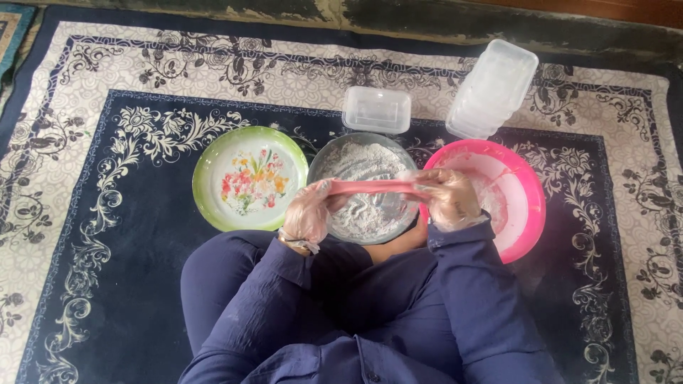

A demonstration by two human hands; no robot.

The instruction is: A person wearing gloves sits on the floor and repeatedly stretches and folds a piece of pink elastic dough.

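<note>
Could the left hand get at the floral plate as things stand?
Probably yes, once freed: the floral plate lies uncovered just beside the left hand. That hand and the right hand both grip a stretched pink strip over the flour bowl.

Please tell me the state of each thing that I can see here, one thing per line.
Pink dough strip: stretched between both hands.
Left hand: gloved, gripping one end.
Right hand: gloved, gripping the other end.
Grey bowl: holds white flour.
Pink bowl: smeared, nearly empty.
Floral plate: flat on the rug, nothing on it.
Clear plastic container: alone, lid on.
Stack of clear containers: nested, leaning.
</note>
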